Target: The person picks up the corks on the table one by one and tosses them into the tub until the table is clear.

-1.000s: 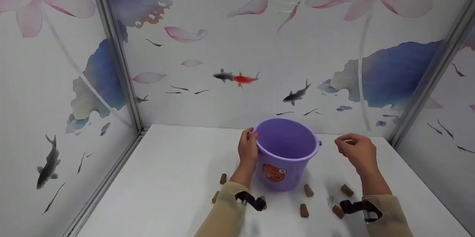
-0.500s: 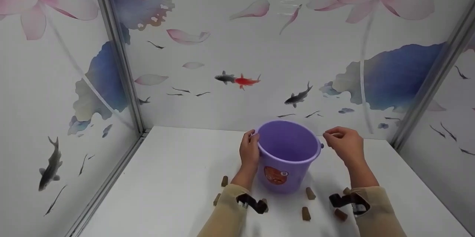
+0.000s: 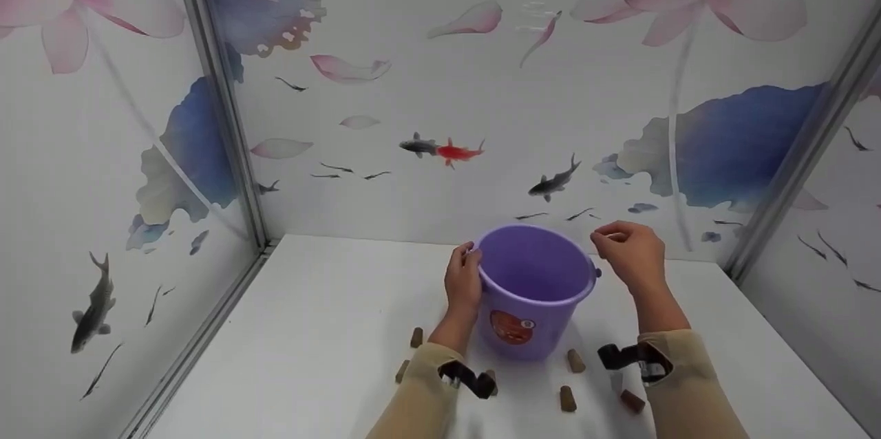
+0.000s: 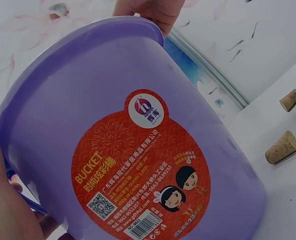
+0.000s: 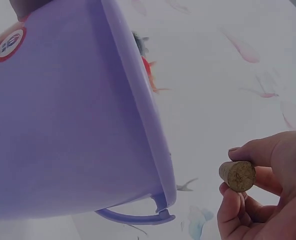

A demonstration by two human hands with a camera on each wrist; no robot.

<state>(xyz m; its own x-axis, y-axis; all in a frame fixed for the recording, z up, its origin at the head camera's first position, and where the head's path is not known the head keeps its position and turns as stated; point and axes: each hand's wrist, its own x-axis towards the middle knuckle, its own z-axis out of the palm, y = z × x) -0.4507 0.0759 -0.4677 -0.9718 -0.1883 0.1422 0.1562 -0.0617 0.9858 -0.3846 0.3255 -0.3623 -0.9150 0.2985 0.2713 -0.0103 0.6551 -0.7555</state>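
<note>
A purple plastic bucket (image 3: 475,325) with a red label stands upright on the white table. My left hand (image 3: 462,281) grips its rim on the left side; in the left wrist view the bucket's wall hides part of the fingers. At the right of the rim, a little apart from it, my right hand (image 3: 637,253) pinches a cork (image 5: 238,176) between thumb and fingers. The right wrist view shows the cork beside the rim and the bucket's handle (image 5: 133,218). In the head view the cork is hidden by the hand.
Several corks lie about the bucket's foot, among them one cork (image 3: 575,360) close in front, another cork (image 3: 567,398) nearer me and one cork (image 3: 632,401) under the right arm. A white patterned wall panel (image 3: 358,205) rises behind the table (image 3: 310,343).
My right hand has moved left and up toward the bucket's rim with the cork. My left hand stays on the bucket. The head view has shifted slightly.
</note>
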